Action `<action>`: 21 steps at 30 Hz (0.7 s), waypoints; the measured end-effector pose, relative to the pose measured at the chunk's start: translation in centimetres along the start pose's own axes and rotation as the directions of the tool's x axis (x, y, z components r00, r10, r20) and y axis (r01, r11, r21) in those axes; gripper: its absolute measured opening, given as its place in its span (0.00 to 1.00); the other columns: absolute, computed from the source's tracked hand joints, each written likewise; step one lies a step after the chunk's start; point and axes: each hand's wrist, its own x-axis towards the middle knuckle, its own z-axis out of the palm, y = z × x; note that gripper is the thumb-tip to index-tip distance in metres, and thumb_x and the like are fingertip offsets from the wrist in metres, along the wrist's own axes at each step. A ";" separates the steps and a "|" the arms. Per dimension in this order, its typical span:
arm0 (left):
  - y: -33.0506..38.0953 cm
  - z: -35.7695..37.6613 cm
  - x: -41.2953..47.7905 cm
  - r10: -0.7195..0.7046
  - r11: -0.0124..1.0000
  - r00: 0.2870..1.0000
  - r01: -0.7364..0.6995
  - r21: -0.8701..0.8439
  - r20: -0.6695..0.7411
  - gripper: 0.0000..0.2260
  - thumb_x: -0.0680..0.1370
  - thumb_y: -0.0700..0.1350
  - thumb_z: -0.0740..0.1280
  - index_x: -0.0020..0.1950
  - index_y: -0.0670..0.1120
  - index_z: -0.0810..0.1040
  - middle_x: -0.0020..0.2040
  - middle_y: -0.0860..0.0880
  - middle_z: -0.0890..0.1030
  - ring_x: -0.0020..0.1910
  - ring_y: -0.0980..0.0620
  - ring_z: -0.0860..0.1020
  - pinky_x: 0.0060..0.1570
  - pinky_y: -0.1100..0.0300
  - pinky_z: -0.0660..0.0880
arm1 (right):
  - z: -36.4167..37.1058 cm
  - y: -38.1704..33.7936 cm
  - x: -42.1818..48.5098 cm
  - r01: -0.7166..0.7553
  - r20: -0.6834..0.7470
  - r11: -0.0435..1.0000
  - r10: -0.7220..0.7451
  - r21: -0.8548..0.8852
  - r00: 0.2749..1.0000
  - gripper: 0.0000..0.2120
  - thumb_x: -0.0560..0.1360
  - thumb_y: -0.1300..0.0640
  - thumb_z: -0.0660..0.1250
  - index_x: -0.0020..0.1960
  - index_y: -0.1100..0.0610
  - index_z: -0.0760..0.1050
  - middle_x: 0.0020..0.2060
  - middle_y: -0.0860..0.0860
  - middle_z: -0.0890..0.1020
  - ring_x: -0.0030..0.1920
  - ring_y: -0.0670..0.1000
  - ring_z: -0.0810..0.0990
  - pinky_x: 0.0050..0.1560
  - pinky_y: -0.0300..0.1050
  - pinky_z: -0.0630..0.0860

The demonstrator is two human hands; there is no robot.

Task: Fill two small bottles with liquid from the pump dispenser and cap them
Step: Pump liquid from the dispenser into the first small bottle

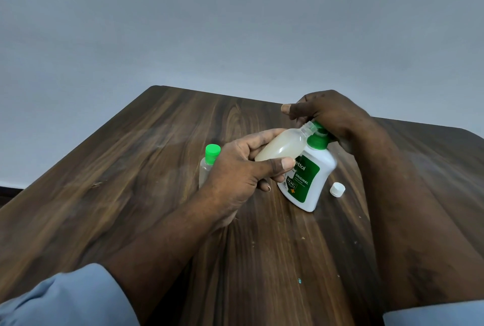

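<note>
My left hand [241,168] grips a small translucent bottle [281,146] holding pale liquid, tilted so its open neck meets the green nozzle of the pump dispenser [305,181]. The dispenser is white with a green label and leans to the right on the table. My right hand [332,116] rests on top of the dispenser's pump head, covering most of it. A second small bottle [208,163] with a green cap stands upright behind my left hand, partly hidden. A white cap [337,189] lies loose on the table to the right of the dispenser.
Everything sits on a dark wooden table [157,168] whose far edge meets a plain grey wall [235,24]. Small crumbs dot the wood near me. Blue sleeves [65,302] cover both my forearms at the bottom of the view.
</note>
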 end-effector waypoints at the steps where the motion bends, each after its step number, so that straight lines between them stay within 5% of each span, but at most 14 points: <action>1: 0.0 0.0 0.0 0.002 1.000 1.000 -0.002 -0.002 0.000 0.23 0.74 0.39 0.76 0.68 0.51 0.81 0.51 0.45 0.88 0.39 0.51 0.83 0.32 0.64 0.77 | 0.0 -0.1 0.0 0.002 -0.003 1.000 -0.002 0.004 1.000 0.19 0.72 0.46 0.78 0.49 0.62 0.83 0.40 0.55 0.81 0.41 0.55 0.75 0.46 0.54 0.71; 6: 0.0 -0.1 0.0 0.003 1.000 1.000 -0.003 0.002 -0.003 0.23 0.75 0.39 0.76 0.69 0.50 0.80 0.52 0.45 0.88 0.40 0.50 0.83 0.33 0.63 0.77 | -0.5 -0.3 -0.3 0.005 -0.021 0.999 -0.005 0.035 1.000 0.13 0.74 0.48 0.78 0.41 0.56 0.80 0.39 0.54 0.80 0.37 0.53 0.75 0.46 0.52 0.70; 21: 0.1 0.0 -0.1 0.003 1.000 1.000 -0.003 0.016 -0.002 0.23 0.74 0.39 0.77 0.68 0.52 0.80 0.52 0.46 0.88 0.41 0.50 0.83 0.34 0.62 0.77 | -0.1 -0.3 -0.2 0.026 -0.001 1.000 -0.026 0.007 1.000 0.15 0.72 0.46 0.79 0.48 0.57 0.82 0.39 0.55 0.80 0.40 0.54 0.74 0.45 0.52 0.69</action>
